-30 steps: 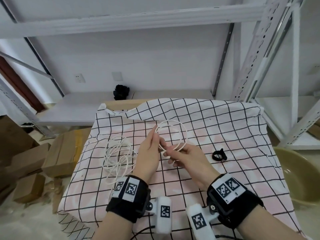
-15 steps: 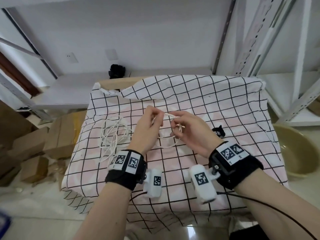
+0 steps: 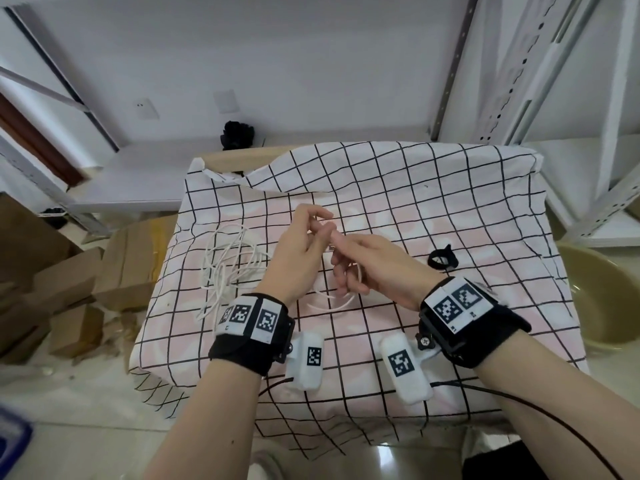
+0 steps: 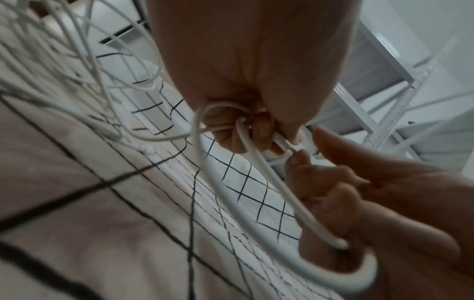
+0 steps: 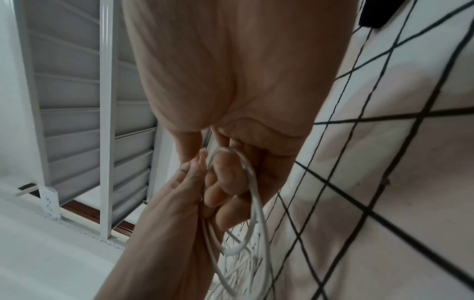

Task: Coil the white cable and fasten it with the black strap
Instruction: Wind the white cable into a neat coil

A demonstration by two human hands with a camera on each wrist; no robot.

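Your left hand (image 3: 300,252) and right hand (image 3: 372,263) meet mid-frame in the head view, both with fingers curled on the white cable (image 3: 227,261). In the left wrist view your left fingers (image 4: 231,138) pinch a small loop of it at the tips, and a second, larger loop hangs down and passes round your right fingers (image 4: 330,203). In the right wrist view your right hand's fingers (image 5: 231,178) are curled over two or three thin strands, with your left hand coming in from lower left of that frame.

Cable is thin, round-section, smooth white jacket. The slack lies as a loose tangle on the cloth, left of centre in the head view, just left of your left wrist. One short arc shows below both hands.

The black strap (image 3: 442,259) lies on the cloth right of centre, near your right hand but apart from it; closed into a small ring with a tab sticking up, matte.

The tablecloth (image 3: 433,188) is white-pink with a black grid, wrinkled, draped over the table edges.

Both wrists carry black bands (image 3: 247,344) with black-and-white square fiducial tags; no readable text. White camera pods hang below them, each tagged too.

Grey perforated steel racking (image 3: 491,71) upper right, cardboard boxes (image 3: 114,268) at left, beige basin (image 3: 602,299) at the right edge.
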